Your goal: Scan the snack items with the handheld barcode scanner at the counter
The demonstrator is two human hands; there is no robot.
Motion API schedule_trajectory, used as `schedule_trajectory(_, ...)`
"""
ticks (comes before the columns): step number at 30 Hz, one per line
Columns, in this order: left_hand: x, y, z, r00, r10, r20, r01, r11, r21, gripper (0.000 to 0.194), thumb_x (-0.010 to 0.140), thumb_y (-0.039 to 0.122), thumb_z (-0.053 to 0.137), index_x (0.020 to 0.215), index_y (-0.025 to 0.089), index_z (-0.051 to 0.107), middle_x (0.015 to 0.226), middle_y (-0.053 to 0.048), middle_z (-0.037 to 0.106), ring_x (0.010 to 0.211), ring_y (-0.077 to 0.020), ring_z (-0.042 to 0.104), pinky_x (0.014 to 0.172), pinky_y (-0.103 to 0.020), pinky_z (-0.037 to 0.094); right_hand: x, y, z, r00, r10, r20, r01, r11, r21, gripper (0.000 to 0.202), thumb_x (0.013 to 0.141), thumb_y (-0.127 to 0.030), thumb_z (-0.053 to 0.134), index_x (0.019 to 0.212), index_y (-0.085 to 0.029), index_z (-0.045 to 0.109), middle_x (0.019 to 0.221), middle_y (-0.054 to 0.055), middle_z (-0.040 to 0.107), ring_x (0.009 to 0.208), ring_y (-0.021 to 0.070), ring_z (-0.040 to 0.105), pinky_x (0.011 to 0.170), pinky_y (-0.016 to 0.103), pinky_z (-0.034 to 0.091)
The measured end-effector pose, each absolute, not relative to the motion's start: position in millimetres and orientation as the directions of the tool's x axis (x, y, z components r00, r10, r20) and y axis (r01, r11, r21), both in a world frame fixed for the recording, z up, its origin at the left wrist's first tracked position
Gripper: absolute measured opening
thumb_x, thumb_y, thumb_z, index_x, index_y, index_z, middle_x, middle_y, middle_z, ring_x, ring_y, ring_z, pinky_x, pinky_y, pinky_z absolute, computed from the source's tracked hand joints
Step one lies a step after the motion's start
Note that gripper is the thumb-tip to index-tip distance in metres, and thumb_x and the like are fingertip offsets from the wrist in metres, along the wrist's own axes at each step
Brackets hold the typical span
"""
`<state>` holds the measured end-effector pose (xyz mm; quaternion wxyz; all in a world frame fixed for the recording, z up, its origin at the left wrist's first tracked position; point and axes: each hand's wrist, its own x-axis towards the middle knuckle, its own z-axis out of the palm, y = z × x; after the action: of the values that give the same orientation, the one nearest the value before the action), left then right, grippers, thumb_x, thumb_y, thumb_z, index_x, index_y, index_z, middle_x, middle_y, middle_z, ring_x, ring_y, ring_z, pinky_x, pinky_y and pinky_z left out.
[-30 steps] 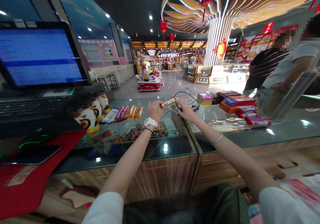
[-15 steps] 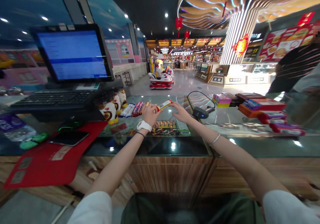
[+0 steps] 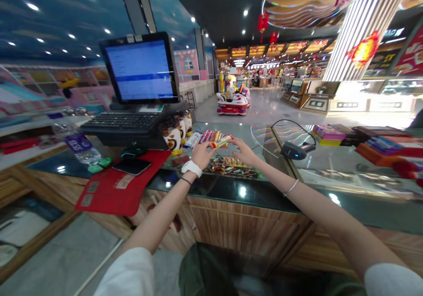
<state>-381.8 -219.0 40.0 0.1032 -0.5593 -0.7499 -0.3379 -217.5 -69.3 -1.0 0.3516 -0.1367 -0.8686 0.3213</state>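
A thin yellow, white and red packet (image 3: pixel 222 142) is held slantwise above the glass counter. My left hand (image 3: pixel 202 155), with a white watch at the wrist, grips its left end between thumb and fingers. The fingertips of my right hand (image 3: pixel 243 151) are at the packet's right end, pinched around it. Just behind the packet, a row of wrapped bars (image 3: pixel 208 136) in red, blue and orange lies on the glass. Below the hands, more small wrapped packets (image 3: pixel 231 166) show under or on the glass.
On the left stand a monitor (image 3: pixel 142 71), a keyboard (image 3: pixel 120 121), patterned cups (image 3: pixel 172 138) and a bottle (image 3: pixel 82 148). A phone (image 3: pixel 132 166) lies on a red mat (image 3: pixel 115 194). To the right are a black scanner (image 3: pixel 294 149) and stacked boxes (image 3: pixel 328 135).
The whole view has turned left, so the counter things appear farther right. The packet is still between both hands, and the person at the right has almost left the view.
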Motion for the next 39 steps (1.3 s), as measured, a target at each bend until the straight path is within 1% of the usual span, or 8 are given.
schedule_trajectory(9,-394.1,-233.1,32.9,-0.382,0.785,0.489,0.913,0.236,0.333,0.007,0.088,0.025,0.065,0.081,0.025,0.062,0.101,-0.003,0.076,0.102,-0.0251,0.068,0.102,-0.044,0.044,-214.1,-85.0,-10.9,-0.781,0.408,0.473,-0.003,0.755,-0.656,0.059,0.075,-0.011,0.057,0.132,-0.025,0.060,0.149,0.009,0.049,0.141,0.0249,0.043,0.112,0.047,0.042)
schedule_trajectory(20,-361.3,-174.3,47.3,-0.194,0.865,0.463,0.975,0.118,0.189,0.016,0.078,0.032,0.079,0.076,0.023,0.066,0.092,-0.002,0.075,0.098,-0.0254,0.068,0.110,-0.046,0.036,-199.0,-30.2,-13.4,-0.640,0.570,0.515,0.044,0.697,-0.716,0.040,0.067,-0.009,0.056,0.104,-0.023,0.066,0.142,0.009,0.054,0.133,0.0265,0.050,0.107,0.052,0.044)
schedule_trajectory(24,-351.2,-152.1,43.5,-0.122,0.887,0.445,0.988,0.067,0.136,0.023,0.078,0.031,0.079,0.096,0.025,0.066,0.090,-0.001,0.076,0.099,-0.0253,0.069,0.113,-0.047,0.033,-201.6,-11.6,-18.8,-0.626,0.569,0.533,0.030,0.701,-0.713,0.032,0.066,-0.011,0.062,0.096,-0.021,0.062,0.142,0.011,0.053,0.135,0.0274,0.048,0.108,0.051,0.042)
schedule_trajectory(27,-345.4,-138.7,38.4,-0.063,0.920,0.386,0.997,0.040,0.066,0.034,0.080,0.030,0.077,0.111,0.025,0.065,0.089,-0.002,0.077,0.104,-0.0264,0.069,0.117,-0.047,0.029,-210.8,1.8,-22.9,-0.621,0.544,0.565,-0.041,0.697,-0.716,0.049,0.060,-0.019,0.077,0.104,-0.020,0.057,0.135,0.013,0.056,0.128,0.0271,0.052,0.109,0.050,0.041)
schedule_trajectory(30,-344.6,-131.2,32.6,-0.036,0.935,0.354,0.999,0.033,0.014,0.026,0.082,0.028,0.075,0.107,0.026,0.069,0.093,-0.003,0.078,0.105,-0.0265,0.069,0.120,-0.046,0.026,-219.9,14.5,-27.0,-0.643,0.522,0.560,-0.086,0.677,-0.731,0.074,0.050,-0.028,0.087,0.115,-0.022,0.051,0.131,0.010,0.058,0.123,0.0259,0.055,0.110,0.050,0.040)
schedule_trajectory(32,-347.3,-129.9,29.0,-0.035,0.937,0.349,0.999,0.035,0.005,0.022,0.084,0.027,0.072,0.105,0.027,0.071,0.096,-0.003,0.078,0.105,-0.0260,0.070,0.121,-0.046,0.025,-225.0,21.5,-30.1,-0.665,0.523,0.533,-0.091,0.651,-0.753,0.078,0.049,-0.031,0.088,0.117,-0.022,0.050,0.129,0.010,0.059,0.123,0.0254,0.055,0.111,0.049,0.039)
schedule_trajectory(35,-352.8,-131.5,24.5,-0.045,0.940,0.340,0.999,0.049,-0.003,0.019,0.086,0.028,0.068,0.105,0.028,0.073,0.099,-0.004,0.078,0.105,-0.0260,0.070,0.121,-0.047,0.026,-232.0,27.5,-34.6,-0.704,0.542,0.458,-0.047,0.608,-0.792,0.075,0.055,-0.033,0.087,0.119,-0.021,0.050,0.126,0.010,0.061,0.124,0.0246,0.056,0.112,0.046,0.039)
schedule_trajectory(39,-355.4,-133.5,20.1,-0.060,0.933,0.355,0.998,0.062,0.005,0.016,0.087,0.027,0.067,0.100,0.026,0.075,0.102,-0.006,0.077,0.107,-0.0277,0.068,0.119,-0.048,0.029,-238.3,25.6,-36.2,-0.753,0.546,0.367,0.086,0.636,-0.767,0.061,0.073,-0.039,0.077,0.125,-0.020,0.053,0.128,0.010,0.063,0.126,0.0244,0.057,0.111,0.045,0.040)
